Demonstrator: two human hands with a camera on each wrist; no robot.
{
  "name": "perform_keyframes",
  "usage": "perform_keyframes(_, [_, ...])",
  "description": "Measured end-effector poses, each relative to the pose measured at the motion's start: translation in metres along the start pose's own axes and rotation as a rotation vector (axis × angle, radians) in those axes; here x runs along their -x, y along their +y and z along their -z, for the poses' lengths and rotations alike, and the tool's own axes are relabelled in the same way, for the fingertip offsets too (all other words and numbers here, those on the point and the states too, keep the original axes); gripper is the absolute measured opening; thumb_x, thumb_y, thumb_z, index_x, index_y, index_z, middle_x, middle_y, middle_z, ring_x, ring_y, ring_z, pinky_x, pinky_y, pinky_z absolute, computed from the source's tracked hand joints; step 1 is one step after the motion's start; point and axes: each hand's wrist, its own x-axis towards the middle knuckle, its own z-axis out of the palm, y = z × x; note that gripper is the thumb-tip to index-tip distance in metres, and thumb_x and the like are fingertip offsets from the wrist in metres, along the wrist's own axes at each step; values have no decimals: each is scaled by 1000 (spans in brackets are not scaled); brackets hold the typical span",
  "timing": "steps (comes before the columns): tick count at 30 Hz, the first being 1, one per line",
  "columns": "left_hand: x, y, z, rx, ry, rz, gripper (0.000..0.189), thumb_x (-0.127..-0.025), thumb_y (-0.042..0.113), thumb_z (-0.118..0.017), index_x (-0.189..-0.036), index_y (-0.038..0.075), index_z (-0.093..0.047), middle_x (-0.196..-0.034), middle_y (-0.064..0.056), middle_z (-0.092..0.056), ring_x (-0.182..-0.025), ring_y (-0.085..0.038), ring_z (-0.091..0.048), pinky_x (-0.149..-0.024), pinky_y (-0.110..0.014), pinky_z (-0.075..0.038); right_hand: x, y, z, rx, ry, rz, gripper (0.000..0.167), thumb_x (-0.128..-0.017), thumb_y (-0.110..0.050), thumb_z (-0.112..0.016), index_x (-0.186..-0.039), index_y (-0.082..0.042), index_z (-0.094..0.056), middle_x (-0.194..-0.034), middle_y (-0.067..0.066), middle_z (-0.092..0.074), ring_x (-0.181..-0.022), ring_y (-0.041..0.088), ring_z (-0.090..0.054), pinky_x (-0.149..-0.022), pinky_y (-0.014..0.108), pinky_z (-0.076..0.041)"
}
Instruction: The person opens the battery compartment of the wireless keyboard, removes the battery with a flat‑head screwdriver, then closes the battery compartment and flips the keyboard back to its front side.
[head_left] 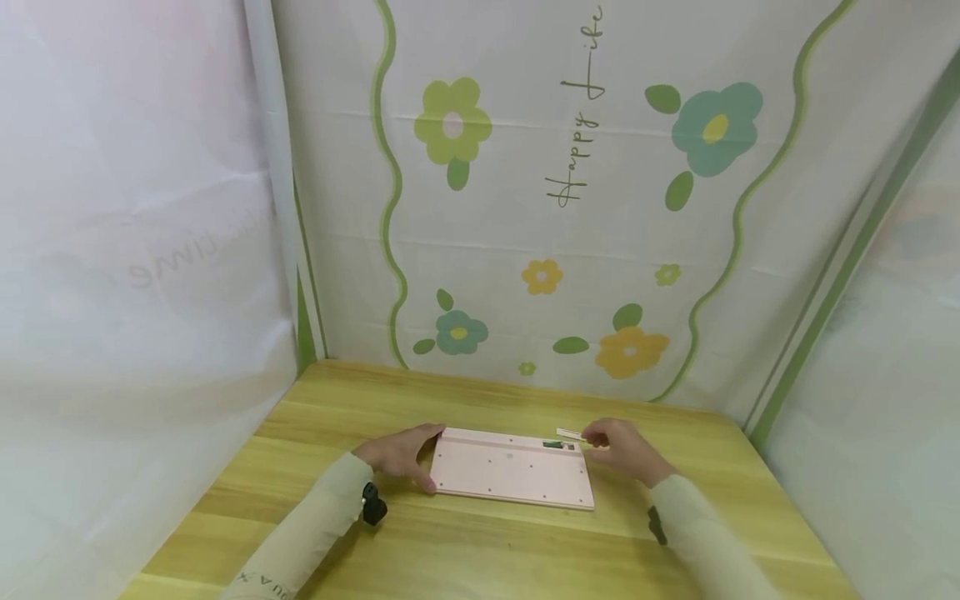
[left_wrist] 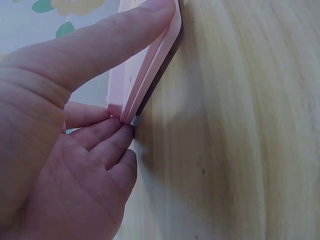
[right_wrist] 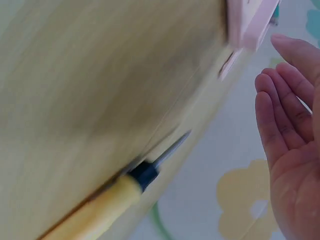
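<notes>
A pink keyboard (head_left: 480, 468) lies face down on the table, its screw-dotted back upward. My left hand (head_left: 397, 454) grips its left end, the thumb at the near corner and the fingertips (left_wrist: 112, 142) at the far corner. At the far right, the battery slot is uncovered and shows something green (head_left: 552, 445), seemingly a battery. Just past that corner lies a small pink battery cover (head_left: 570, 433). My right hand (head_left: 626, 450) hovers beside it; in the right wrist view its fingers are loosely bent, with nothing between them.
A screwdriver-like tool (right_wrist: 107, 205) with a yellow handle, black collar and thin metal shaft appears in the right wrist view; the head view does not show it. Flowered fabric (head_left: 525, 208) walls off the back of the wooden table (head_left: 420, 550), and pale sheets hang on both sides.
</notes>
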Motion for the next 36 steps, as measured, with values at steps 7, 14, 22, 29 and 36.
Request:
perform_keyframes(7, [-1, 1, -2, -15, -1, 1, 117, -76, 34, -97, -166, 2, -28, -172, -19, -32, -160, -38, -31, -131, -57, -28, -26, -17, -18, 25, -3, 45, 20, -89, -5, -82, -107, 2, -77, -99, 10, -77, -86, 19, -70, -77, 30, -62])
perform_keyframes(14, [-1, 0, -2, -7, -5, -5, 118, -76, 33, -97, -166, 1, -27, -173, -19, -30, -161, -39, -28, -131, -57, -27, -34, -20, -31, 24, -8, 59, 14, -87, 7, -79, -100, 1, -78, -91, 8, -74, -80, 15, -64, -69, 24, -55])
perform_keyframes(22, [0, 0, 0, -38, 3, 9, 117, -76, 33, -97, -165, 2, -29, -172, -19, -32, -160, -39, -30, -130, -57, -28, -43, -25, -30, 9, -61, 41, 14, -88, 9, -77, -93, -3, -81, -86, 7, -75, -75, 14, -61, -65, 21, -50])
perform_keyframes(29, [2, 0, 2, -46, 1, 8, 117, -77, 34, -96, -166, 2, -27, -173, -19, -30, -161, -39, -29, -131, -56, -27, -55, -34, -15, 1, -192, 49, 14, -90, 8, -75, -84, -4, -80, -80, 5, -74, -68, 7, -51, -61, 20, -46])
perform_keyframes(36, [3, 3, 1, -43, -7, -5, 117, -77, 34, -96, -165, 1, -28, -173, -19, -30, -160, -40, -29, -130, -59, -27, -57, -32, 8, 5, -221, 60, 9, -90, 4, -77, -83, -2, -78, -80, 8, -74, -65, 4, -50, -60, 20, -46])
